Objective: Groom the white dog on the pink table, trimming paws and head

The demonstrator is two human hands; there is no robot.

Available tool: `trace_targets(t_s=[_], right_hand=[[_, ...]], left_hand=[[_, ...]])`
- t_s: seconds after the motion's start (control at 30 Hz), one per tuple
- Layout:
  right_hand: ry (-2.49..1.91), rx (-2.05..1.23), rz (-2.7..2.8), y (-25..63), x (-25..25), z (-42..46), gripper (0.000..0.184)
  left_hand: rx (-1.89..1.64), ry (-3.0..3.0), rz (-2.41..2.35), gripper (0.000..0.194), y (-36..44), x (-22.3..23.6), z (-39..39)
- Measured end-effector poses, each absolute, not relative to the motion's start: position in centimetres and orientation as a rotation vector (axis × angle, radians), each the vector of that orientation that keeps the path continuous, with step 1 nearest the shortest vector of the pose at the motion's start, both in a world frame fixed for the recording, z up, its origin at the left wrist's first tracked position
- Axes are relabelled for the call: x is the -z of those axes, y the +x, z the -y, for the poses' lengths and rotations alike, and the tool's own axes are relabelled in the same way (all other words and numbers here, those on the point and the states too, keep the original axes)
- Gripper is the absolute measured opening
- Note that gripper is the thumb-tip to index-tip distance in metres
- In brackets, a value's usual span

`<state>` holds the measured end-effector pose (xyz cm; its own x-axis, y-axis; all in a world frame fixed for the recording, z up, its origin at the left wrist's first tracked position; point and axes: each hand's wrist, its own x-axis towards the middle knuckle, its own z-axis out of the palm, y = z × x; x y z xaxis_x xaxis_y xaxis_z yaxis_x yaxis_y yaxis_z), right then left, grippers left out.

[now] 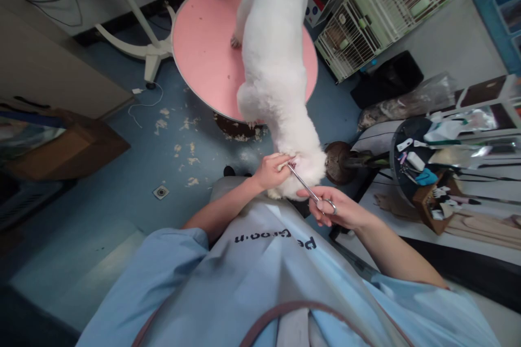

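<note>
A white, close-clipped dog [277, 49] stands on a round pink table, its head at the near edge by my apron. My left hand [272, 173] is closed on the side of the dog's head, fingers pinching at the ear [293, 161], where a small pinkish patch shows. In my right hand [336, 207] are slim silver scissors [302, 180], fingers in and around the ring handles. Their closed tip points up and left and meets the pinkish patch, close to my left fingertips. The tip's exact shape is too small to make out.
The pink table [203, 43] has dark specks on it. Hair clumps [191, 180] lie on the blue floor. A wheeled stand [150, 54] is at upper left, wire cages [378, 11] at upper right. To the right, a round dark tray [401, 143] holds small tools beside a wooden box [431, 211].
</note>
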<state>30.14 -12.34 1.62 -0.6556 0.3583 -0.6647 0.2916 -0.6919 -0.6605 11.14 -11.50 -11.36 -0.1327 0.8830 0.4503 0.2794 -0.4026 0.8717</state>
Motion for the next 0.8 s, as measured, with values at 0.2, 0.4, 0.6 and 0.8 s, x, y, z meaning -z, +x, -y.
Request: trace_targets(t_s=[0.2,0.4,0.6,0.8], right_hand=[[-1.248,-2.583,1.085,30.6,-1.6,12.3,0.055],[-1.232,-2.580,1.066,30.5,-1.0,12.3,0.054],[-1.237,-2.516,1.000,30.7,-1.2,13.0,0.052],[-1.269,-2.497,1.000,30.7,-1.0,13.6,0.054]], left_hand=[[-1.586,1.651,-1.304,0.032,11.3,11.5,11.4],[-1.635,1.656,-1.268,0.029,11.3,11.0,11.4],[-1.578,1.636,-1.297,0.031,11.2,11.4,11.4],[-1.603,1.596,-1.255,0.025,11.3,11.2,11.3]])
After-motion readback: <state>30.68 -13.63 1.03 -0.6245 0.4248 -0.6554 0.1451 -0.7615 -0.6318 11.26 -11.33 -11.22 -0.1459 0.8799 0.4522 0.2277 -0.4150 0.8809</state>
